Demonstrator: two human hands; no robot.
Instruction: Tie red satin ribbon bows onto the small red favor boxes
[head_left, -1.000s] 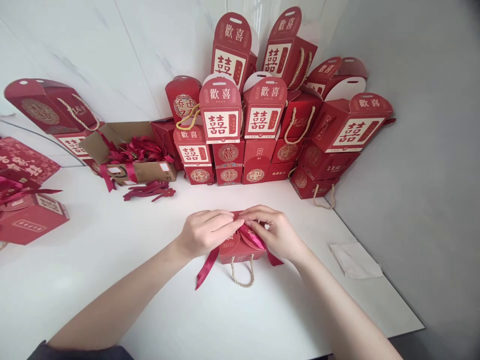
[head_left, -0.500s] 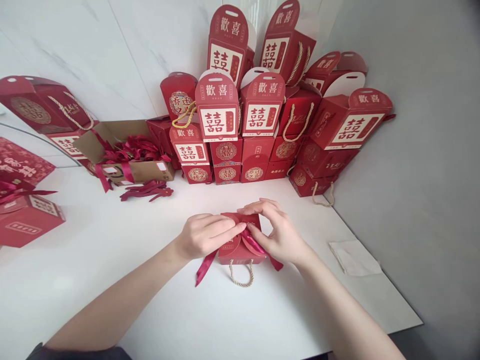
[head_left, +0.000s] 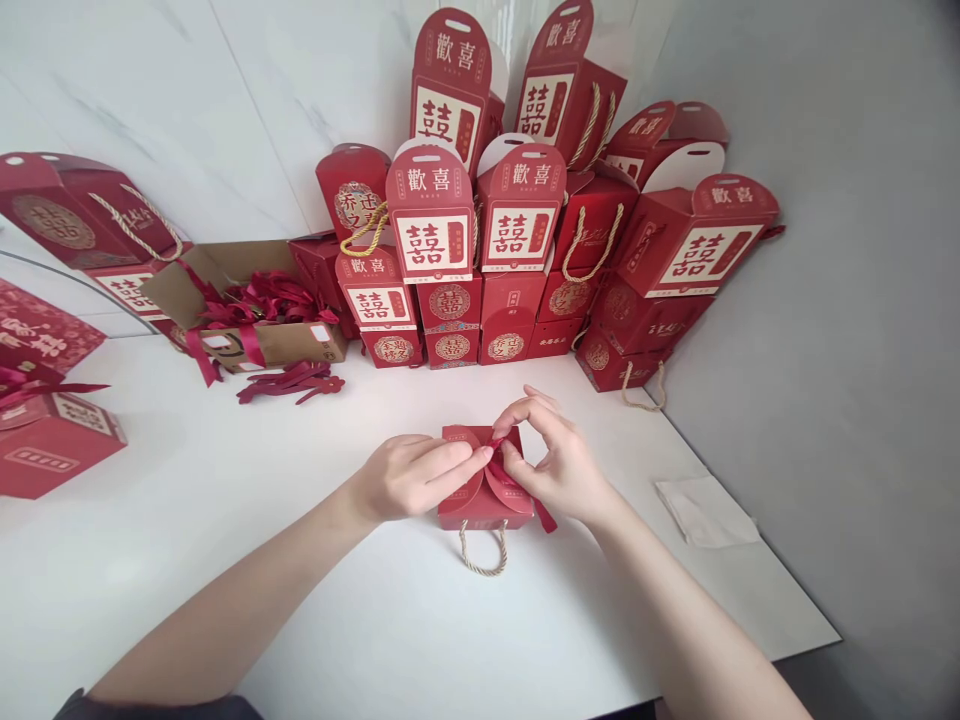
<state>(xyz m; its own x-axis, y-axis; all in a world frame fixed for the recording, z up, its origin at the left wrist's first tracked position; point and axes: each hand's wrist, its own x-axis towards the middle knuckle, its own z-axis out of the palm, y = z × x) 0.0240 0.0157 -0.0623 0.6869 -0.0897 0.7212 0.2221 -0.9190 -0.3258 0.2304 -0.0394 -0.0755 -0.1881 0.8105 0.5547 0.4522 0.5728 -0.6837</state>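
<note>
A small red gift box (head_left: 480, 513) with rounded top flaps sits on the white table in front of me. Its twisted cord handle (head_left: 484, 570) lies toward me on the tabletop. Over the middle of the lid, my left hand (head_left: 420, 475) pinches a dark red ribbon (head_left: 498, 468) between thumb and fingers. From the right side, my right hand (head_left: 555, 455) also pinches the ribbon, its thumb and index fingertips close to the left fingertips. One ribbon end hangs past the box's right front corner. The fingers partly hide where the ribbon crosses itself.
Stacked red gift boxes (head_left: 450, 220) stand against the wall. A cardboard box (head_left: 296, 345) holds a heap of red ribbons, with more loose ribbons (head_left: 292, 382) before it. A ribboned red box (head_left: 60, 450) is at far left. A white cloth or tissue (head_left: 709, 512) lies near the right edge.
My right hand's fingers have curled into a pinch on the ribbon beside my left fingertips. The ribbon tail that hung at the box's left front is no longer visible there.
</note>
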